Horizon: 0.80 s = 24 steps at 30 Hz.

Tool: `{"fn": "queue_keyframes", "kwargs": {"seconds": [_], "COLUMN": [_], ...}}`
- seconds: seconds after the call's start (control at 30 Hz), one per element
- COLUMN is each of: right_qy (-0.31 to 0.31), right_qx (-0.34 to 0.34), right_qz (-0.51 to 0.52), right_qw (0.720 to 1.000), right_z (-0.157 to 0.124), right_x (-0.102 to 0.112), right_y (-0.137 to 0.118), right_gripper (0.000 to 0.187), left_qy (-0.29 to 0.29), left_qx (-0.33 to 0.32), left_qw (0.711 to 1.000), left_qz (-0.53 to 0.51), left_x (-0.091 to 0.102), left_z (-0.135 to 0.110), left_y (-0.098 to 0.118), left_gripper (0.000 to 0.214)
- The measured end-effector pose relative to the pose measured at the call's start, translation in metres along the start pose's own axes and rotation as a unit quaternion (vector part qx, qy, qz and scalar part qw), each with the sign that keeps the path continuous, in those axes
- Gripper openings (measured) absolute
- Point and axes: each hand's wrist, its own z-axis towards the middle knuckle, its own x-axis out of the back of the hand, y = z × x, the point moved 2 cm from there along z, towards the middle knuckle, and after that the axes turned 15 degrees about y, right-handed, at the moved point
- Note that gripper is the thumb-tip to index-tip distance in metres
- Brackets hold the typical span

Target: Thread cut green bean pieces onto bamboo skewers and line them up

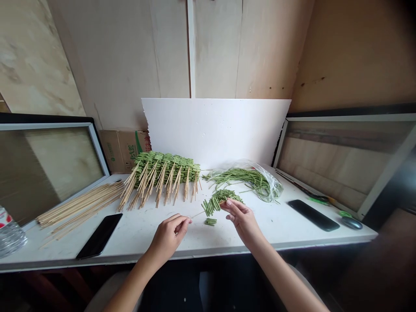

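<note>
My left hand [169, 236] pinches the blunt end of a thin bamboo skewer [198, 213] low over the white table [136, 234]. Several short green bean pieces [211, 206] are threaded on the skewer's far end. My right hand [242, 219] is closed on a bean piece at the skewer's tip, beside a small heap of cut bean pieces [227, 195]. A few loose pieces [210, 222] lie between my hands.
A stack of finished bean skewers [162, 173] lies behind my hands. Bare skewers [81, 206] lie at the left, near a black phone [100, 236]. A plastic bag of long beans [250, 177] sits at the right, beyond it a second phone [313, 215], scissors [320, 199] and a water bottle [9, 234].
</note>
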Motion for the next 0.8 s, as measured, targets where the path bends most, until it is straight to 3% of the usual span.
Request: {"fn": "queue_keyframes", "kwargs": {"seconds": [0.57, 0.8], "right_qy": [0.013, 0.004], "right_qx": [0.047, 0.02], "right_qz": [-0.037, -0.03], "right_qw": [0.998, 0.999], "right_z": [-0.0015, -0.0045], "right_x": [0.0012, -0.0018], "right_y": [-0.0028, -0.0005], "right_gripper": [0.034, 0.032], "left_qy": [0.017, 0.026], "left_qx": [-0.062, -0.09], "left_qw": [0.997, 0.992], "left_qz": [0.046, 0.079], "left_x": [0.0078, 0.0073], "left_z": [0.0006, -0.0015], "left_y": [0.0046, -0.0007], "left_gripper": [0.031, 0.031]}}
